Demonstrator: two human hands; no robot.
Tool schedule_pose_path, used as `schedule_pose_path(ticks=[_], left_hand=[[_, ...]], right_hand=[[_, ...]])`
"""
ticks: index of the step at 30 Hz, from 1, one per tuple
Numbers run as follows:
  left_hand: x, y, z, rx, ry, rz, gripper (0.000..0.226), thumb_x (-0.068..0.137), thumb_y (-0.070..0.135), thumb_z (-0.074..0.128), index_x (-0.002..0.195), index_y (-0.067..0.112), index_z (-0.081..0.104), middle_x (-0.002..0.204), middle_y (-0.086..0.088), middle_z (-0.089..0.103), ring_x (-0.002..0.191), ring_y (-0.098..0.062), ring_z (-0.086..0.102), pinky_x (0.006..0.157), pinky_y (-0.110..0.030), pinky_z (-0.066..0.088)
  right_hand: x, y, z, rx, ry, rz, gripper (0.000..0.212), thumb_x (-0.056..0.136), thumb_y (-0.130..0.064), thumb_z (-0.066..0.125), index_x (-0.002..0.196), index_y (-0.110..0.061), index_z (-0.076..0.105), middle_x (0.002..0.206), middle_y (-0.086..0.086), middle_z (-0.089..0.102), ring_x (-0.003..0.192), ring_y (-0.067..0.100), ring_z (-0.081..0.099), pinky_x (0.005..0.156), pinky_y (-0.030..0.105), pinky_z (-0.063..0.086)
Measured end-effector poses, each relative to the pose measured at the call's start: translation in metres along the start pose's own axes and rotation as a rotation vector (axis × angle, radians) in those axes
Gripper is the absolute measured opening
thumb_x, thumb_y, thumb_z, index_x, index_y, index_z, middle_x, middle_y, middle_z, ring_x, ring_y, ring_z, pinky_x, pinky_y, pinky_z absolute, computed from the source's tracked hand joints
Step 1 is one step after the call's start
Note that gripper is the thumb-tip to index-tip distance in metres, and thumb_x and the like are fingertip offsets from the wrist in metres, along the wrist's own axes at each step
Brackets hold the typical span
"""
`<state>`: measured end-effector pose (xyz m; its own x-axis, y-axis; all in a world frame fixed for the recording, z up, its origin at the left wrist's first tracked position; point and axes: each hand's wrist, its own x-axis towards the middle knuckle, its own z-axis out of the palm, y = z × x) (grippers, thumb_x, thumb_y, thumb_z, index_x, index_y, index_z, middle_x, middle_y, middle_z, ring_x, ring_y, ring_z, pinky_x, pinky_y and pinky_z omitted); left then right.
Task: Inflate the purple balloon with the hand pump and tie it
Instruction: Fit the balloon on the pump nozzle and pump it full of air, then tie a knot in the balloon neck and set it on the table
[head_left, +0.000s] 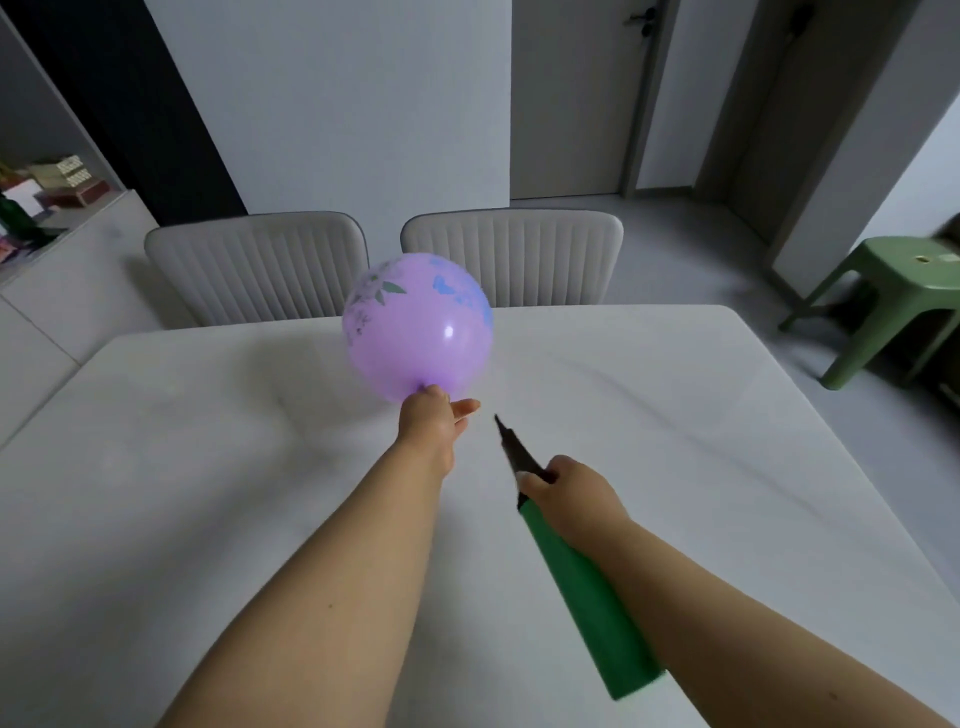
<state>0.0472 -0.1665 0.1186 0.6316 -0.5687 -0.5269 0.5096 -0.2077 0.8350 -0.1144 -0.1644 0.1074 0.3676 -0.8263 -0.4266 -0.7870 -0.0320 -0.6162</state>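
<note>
Purple balloon (418, 332) inflated, round, held up above the white table (208, 467); I see its neck pinched shut at the bottom between the fingertips of my left hand (434, 415), thumb and first fingers closed on it, the remaining fingers (465, 408) stretched out to the right. Print on the balloon's upper face: blue butterflies toward the right, grey-green leaf and flower shapes toward the left; no lettering I can read on it. Just right of those outstretched fingers, not touching them, the black tapered nozzle (511, 441) of the hand pump (587, 592) points up toward the balloon, its tip clear of the neck. My right hand (569, 483) is wrapped closed around the pump where the black front section meets the green barrel; barrel runs back along my right forearm. No brand or label visible on the pump. Past the balloon, two pale ribbed chairs (519, 254) stand pushed up to the far table edge. Far right of the pump hand, a green plastic stool (893, 306) on the floor. Far left, a shelf with boxes (67, 179); one carries dark print, too blurred to read. Closed door (566, 98) behind.
</note>
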Motion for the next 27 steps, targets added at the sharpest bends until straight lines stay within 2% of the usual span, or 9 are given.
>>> schedule_pose_path(ticks=[3,6,9,16,19,21,23,25,27], left_hand=[[0.002,-0.003,-0.003,0.03,-0.016,0.027,0.028,0.099,0.016,0.025,0.075,0.017,0.039,0.064,0.003,0.044,0.047,-0.004,0.062,0.084,-0.034,0.046],[-0.006,-0.007,0.0,0.038,-0.084,0.003,0.033,0.1,0.019,0.028,0.069,0.018,0.037,0.047,0.007,0.053,0.059,-0.01,0.062,0.076,-0.032,0.049],[-0.018,-0.011,0.006,0.008,-0.149,-0.047,0.035,0.099,0.021,0.031,0.066,0.018,0.039,0.052,0.002,0.056,0.067,-0.016,0.061,0.073,-0.031,0.05],[-0.041,-0.024,0.009,-0.001,-0.236,-0.131,0.039,0.1,0.024,0.035,0.062,0.016,0.041,0.046,0.002,0.051,0.058,-0.019,0.057,0.067,-0.033,0.054],[-0.05,-0.026,0.008,0.048,-0.259,-0.129,0.039,0.1,0.023,0.034,0.063,0.017,0.04,0.046,0.002,0.048,0.052,-0.018,0.054,0.057,-0.028,0.053],[-0.054,-0.027,0.005,0.107,-0.266,-0.105,0.038,0.101,0.023,0.034,0.064,0.017,0.039,0.045,0.003,0.046,0.048,-0.017,0.052,0.051,-0.024,0.051],[-0.057,-0.027,0.001,0.181,-0.267,-0.087,0.037,0.101,0.023,0.033,0.065,0.017,0.039,0.046,0.004,0.045,0.048,-0.016,0.051,0.047,-0.021,0.048],[-0.062,-0.026,0.0,0.282,-0.276,-0.083,0.036,0.099,0.022,0.032,0.065,0.018,0.04,0.047,0.004,0.045,0.048,-0.015,0.05,0.045,-0.019,0.044],[-0.071,-0.023,0.0,0.411,-0.295,-0.083,0.033,0.095,0.016,0.03,0.064,0.018,0.041,0.044,0.005,0.041,0.044,-0.014,0.043,0.045,-0.019,0.038]], right_hand=[[0.008,0.032,0.009,-0.156,0.128,0.063,0.031,0.085,-0.047,0.045,0.088,-0.017,0.044,0.076,0.0,0.059,0.064,0.021,0.054,0.049,0.027,0.035],[0.015,0.06,0.018,-0.309,0.23,0.116,0.031,0.086,-0.048,0.042,0.094,-0.018,0.04,0.089,0.004,0.057,0.073,0.028,0.055,0.059,0.03,0.041],[0.021,0.077,0.018,-0.377,0.281,0.143,0.037,0.087,-0.048,0.044,0.107,-0.017,0.042,0.1,0.006,0.056,0.089,0.029,0.061,0.062,0.031,0.039],[0.032,0.093,0.02,-0.433,0.245,0.218,0.051,0.082,-0.053,0.052,0.111,-0.013,0.039,0.112,0.005,0.055,0.102,0.026,0.059,0.066,0.032,0.04],[0.028,0.088,0.015,-0.499,0.279,0.216,0.058,0.081,-0.056,0.052,0.116,-0.012,0.043,0.117,0.006,0.056,0.111,0.025,0.052,0.08,0.034,0.044],[0.019,0.076,0.007,-0.408,0.495,0.014,0.052,0.081,-0.048,0.056,0.115,-0.01,0.05,0.114,0.007,0.059,0.11,0.027,0.052,0.087,0.033,0.043],[0.001,0.054,-0.003,-0.08,0.682,-0.382,0.032,0.08,-0.029,0.062,0.104,-0.009,0.059,0.099,0.004,0.064,0.098,0.024,0.057,0.082,0.024,0.043],[-0.019,0.028,-0.013,0.141,0.628,-0.724,0.022,0.079,-0.021,0.06,0.098,-0.01,0.061,0.092,-0.004,0.062,0.086,0.012,0.057,0.078,0.011,0.042],[-0.035,0.004,-0.025,0.247,0.419,-0.876,0.023,0.081,-0.018,0.058,0.104,-0.015,0.061,0.098,-0.008,0.063,0.089,0.005,0.059,0.082,0.008,0.043]])
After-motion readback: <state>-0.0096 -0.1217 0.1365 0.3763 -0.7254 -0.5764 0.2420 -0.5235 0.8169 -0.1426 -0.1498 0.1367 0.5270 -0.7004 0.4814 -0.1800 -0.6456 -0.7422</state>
